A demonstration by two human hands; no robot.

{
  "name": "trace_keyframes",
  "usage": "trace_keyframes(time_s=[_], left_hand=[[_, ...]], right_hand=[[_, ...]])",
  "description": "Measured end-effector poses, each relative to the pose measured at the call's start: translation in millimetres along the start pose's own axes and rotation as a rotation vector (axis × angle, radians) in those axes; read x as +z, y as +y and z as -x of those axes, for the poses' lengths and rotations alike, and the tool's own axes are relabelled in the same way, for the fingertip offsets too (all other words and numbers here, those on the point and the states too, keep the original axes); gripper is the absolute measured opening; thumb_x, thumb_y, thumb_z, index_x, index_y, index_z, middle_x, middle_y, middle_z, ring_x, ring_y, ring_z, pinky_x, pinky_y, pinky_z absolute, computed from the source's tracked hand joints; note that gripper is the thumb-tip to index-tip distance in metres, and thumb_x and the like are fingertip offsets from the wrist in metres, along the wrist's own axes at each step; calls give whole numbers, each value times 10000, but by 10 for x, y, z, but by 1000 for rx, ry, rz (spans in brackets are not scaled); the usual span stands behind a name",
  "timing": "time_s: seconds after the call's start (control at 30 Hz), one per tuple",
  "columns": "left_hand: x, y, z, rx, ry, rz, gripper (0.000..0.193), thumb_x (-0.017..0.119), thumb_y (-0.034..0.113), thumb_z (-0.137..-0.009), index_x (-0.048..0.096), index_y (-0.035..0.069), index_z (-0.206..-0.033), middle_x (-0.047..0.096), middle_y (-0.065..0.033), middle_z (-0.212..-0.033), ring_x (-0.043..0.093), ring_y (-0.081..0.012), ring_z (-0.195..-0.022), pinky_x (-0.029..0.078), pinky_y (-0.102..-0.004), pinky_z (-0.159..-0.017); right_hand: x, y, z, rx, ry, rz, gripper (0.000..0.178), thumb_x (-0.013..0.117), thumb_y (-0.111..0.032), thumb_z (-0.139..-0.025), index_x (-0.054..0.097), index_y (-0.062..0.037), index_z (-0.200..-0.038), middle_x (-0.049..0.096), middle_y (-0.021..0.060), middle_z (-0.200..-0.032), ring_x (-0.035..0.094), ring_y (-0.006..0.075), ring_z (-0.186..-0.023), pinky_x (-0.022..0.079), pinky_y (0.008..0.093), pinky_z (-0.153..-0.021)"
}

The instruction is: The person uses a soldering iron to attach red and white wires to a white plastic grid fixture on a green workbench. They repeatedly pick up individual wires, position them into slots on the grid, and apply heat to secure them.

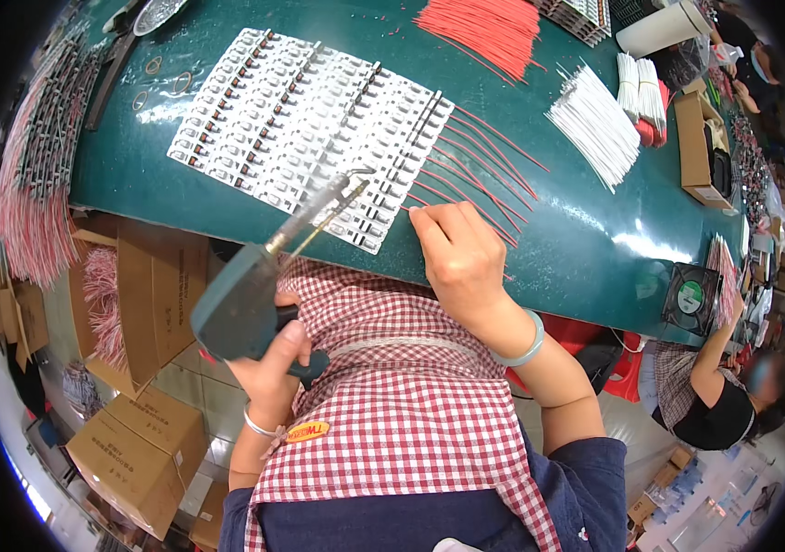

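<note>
My left hand (275, 363) grips a dark grey soldering gun (243, 299). Its metal tip (348, 187) reaches the near edge of a white panel of small components (305, 120) lying on the green table (585, 248). My right hand (458, 259) rests at the table's near edge, fingers pinching the end of a thin red wire (466, 198) right beside the panel. Several more red wires fan out from the panel's right edge.
A bundle of red wires (489, 28) and bundles of white wires (595, 124) lie farther back. Cardboard boxes (139, 451) stand on the floor to the left. A small black fan (691, 296) sits at the table's right end, where another person (719, 386) works.
</note>
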State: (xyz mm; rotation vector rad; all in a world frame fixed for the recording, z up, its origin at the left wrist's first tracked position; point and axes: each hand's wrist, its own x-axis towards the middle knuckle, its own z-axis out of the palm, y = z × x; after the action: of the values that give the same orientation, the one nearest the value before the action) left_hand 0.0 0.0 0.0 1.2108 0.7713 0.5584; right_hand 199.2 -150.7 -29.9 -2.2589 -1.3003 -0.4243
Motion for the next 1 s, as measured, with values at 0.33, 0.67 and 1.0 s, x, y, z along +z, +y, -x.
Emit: trace_keyframes(time_s=[0.33, 0.67, 1.0], left_hand=[[-170, 374, -636, -186, -101, 541, 398, 637, 136, -883, 562, -90, -1201, 632, -241, -1138, 512, -135, -556, 417, -243, -450], [-220, 1321, -2254, 760, 490, -448, 193, 725, 80, -929, 703, -32, -1086, 692, -58, -855, 553, -76, -567, 404, -250, -483], [-87, 876, -1724, 337, 115, -198, 291, 705, -5, -872, 642, -86, -1144, 689, -124, -989, 541, -94, -532, 381, -236, -444]], right_hand=[[-122, -61, -80, 31, -57, -73, 239, 698, 12, -773, 704, 29, -1011, 649, 93, -911, 626, 241, -805, 530, 339, -669], [-417, 765, -1138, -73, 160, -44, 176, 743, 50, -814, 707, 5, -980, 679, 114, -879, 638, 298, -761, 529, 386, -665], [440, 1526, -1576, 29, 132, 123, 230, 809, -72, -756, 733, -52, -973, 637, 65, -983, 607, 273, -970, 527, 395, -810]])
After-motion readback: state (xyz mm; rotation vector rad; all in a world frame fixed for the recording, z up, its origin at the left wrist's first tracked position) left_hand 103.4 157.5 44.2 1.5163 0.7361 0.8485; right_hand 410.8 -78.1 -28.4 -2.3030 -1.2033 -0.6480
